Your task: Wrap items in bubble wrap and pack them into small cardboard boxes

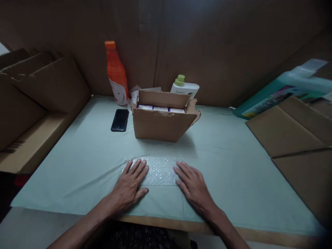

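A sheet of bubble wrap (160,170) lies flat on the pale green cloth near the table's front edge. My left hand (130,185) rests palm down on its left end, fingers spread. My right hand (193,185) lies flat on its right end, fingers apart. Neither hand holds anything. Behind the wrap stands an open cardboard box (162,121) with several white items (160,108) inside, its flaps up.
A black phone (120,120) lies left of the box. An orange bottle (116,74) and a white bottle with a green cap (184,86) stand at the back. Flat cardboard (293,128) is stacked at right, cardboard boxes (38,100) at left.
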Demonstrator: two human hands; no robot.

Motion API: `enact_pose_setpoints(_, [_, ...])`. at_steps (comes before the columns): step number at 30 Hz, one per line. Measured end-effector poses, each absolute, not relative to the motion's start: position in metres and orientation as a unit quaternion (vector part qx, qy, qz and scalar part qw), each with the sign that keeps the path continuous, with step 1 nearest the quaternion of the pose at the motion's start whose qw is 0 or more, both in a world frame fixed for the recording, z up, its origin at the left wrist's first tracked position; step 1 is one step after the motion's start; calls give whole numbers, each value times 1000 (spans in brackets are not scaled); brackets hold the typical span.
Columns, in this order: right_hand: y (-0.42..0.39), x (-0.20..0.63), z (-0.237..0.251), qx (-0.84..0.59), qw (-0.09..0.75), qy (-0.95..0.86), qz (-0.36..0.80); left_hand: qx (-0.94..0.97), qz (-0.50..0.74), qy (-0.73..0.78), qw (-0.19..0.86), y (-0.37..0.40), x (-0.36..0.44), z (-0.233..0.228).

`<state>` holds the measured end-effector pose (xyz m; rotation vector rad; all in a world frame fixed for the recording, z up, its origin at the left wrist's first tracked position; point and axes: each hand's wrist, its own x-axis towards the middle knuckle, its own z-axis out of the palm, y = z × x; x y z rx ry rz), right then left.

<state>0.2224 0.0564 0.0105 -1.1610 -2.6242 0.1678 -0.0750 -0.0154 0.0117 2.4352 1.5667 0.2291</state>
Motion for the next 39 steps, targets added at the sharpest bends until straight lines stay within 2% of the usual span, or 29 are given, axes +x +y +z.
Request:
enact_pose_setpoints(2, [62,261,13,-464,170,-869,39,829,120,529,135,-14,-82,18])
enact_pose_setpoints(5, [86,277,30,-511,240,-824,55,775,267,557,132,13,-91,34])
enact_pose_setpoints(9, [148,224,54,-518,320,-770,192,593,473,620,200,94,-94,60])
enact_pose_setpoints(12, [185,182,62,-532,322,-738,263,524,536,599,282,140,-87,69])
enact_pose_setpoints(15, [189,172,62,-549,308,-727,274,517,531,600,301,139,-77,68])
enact_pose_setpoints(20, [146,203,60,-562,291,-716,296,551,474,612,312,77,-83,56])
enact_pose_setpoints(23, [124,224,50,-568,287,-717,286,577,399,678,222,44,-100,42])
enact_pose_setpoints(26, [107,232,30,-566,250,-763,185,604,299,733,96,17,-109,26])
enact_pose_setpoints(28, [95,226,18,-545,231,-798,113,625,251,737,57,2,-105,19])
enact_pose_setpoints(30, [80,217,11,-517,235,-818,91,638,248,727,45,-10,-94,15])
enact_pose_setpoints(34, [54,210,21,-499,264,-803,191,634,323,694,103,-31,-74,17])
enact_pose_setpoints(37, [47,216,30,-556,262,-746,257,595,326,706,203,-39,-71,18])
enact_pose_setpoints(39, [49,221,34,-574,256,-727,276,589,323,708,220,-38,-74,22])
